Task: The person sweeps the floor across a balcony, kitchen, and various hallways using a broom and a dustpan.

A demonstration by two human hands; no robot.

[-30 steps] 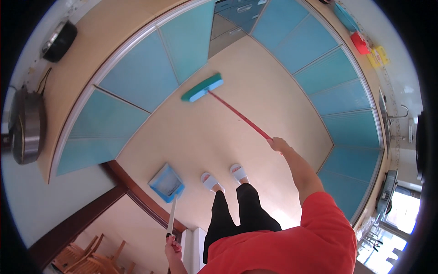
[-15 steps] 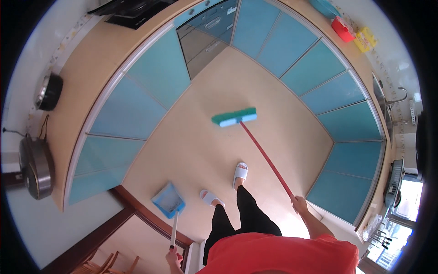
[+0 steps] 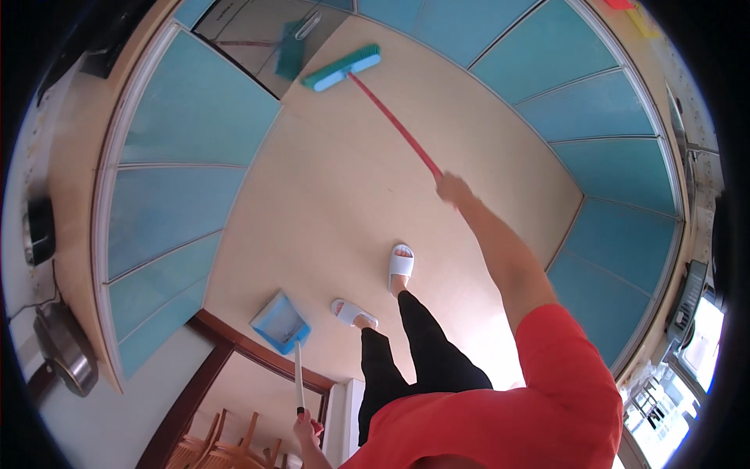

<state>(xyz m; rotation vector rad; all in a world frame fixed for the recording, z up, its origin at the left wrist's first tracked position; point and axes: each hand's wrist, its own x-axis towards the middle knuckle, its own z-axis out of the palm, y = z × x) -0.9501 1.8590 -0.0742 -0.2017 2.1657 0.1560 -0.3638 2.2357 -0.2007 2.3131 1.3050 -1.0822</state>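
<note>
One blue dustpan (image 3: 281, 322) lies on the floor (image 3: 328, 172) ahead of the left hand (image 3: 308, 428), which grips its white handle (image 3: 298, 375). The broom head (image 3: 341, 68) is well beyond the right hand (image 3: 453, 190), wrapped round the red handle (image 3: 394, 126), arm (image 3: 504, 250) stretched forward.

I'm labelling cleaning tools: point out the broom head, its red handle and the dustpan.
Broom head (image 3: 341, 69): head view, middle of the brush.
Red handle (image 3: 398, 126): head view, about midway along the visible shaft.
Dustpan (image 3: 292, 341): head view, blue rear part near its pole.
</note>
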